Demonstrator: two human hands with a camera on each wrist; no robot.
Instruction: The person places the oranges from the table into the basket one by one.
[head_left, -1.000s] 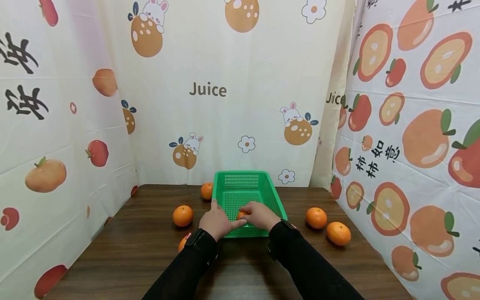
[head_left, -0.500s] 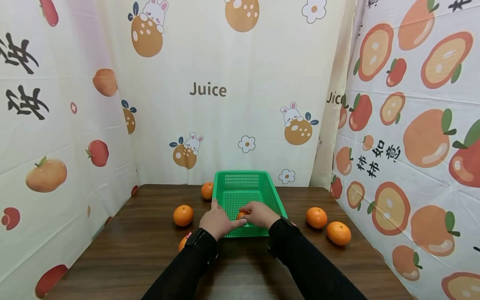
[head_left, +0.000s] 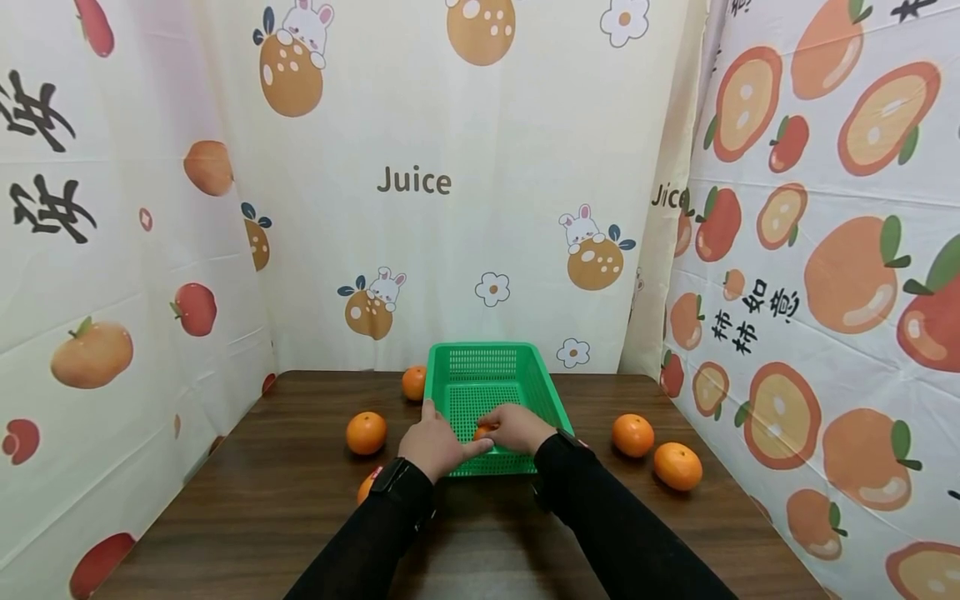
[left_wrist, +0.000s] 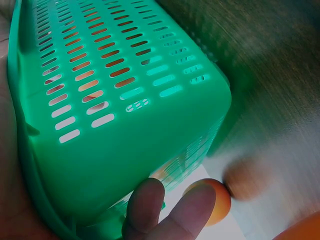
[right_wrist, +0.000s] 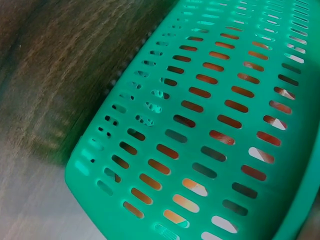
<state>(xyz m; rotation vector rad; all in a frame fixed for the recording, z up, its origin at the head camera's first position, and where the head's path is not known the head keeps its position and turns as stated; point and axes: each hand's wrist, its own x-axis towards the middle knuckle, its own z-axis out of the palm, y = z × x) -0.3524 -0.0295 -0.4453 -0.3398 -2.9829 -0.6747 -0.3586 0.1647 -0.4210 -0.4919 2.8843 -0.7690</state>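
A green slotted basket (head_left: pixel 555 400) stands toward the back of the table, in front of both arms. At its near left corner, my left hand (head_left: pixel 435 446) holds the rim, thumb along the front edge. The left wrist view shows two of its fingertips (left_wrist: pixel 192 212) by the basket's outer side. My right hand (head_left: pixel 521 427) reaches over the front rim and grips a tangerine (head_left: pixel 482 432) inside, mostly covered by the fingers. Through the front slots, orange patches show in the right wrist view; the right hand's fingers are hidden there by the basket wall (right_wrist: pixel 150 145).
Left of the basket lie tangerines at the back (head_left: pixel 414 382), the middle (head_left: pixel 366 432) and partly behind the left wrist (head_left: pixel 366 487). Two more tangerines (head_left: pixel 632 436) lie to the right. Printed cloth walls (head_left: pixel 495 167) enclose the wooden table (head_left: pixel 262 492).
Both hands keep their places at the basket, and the tangerines have not moved. The head view has shifted very slightly.
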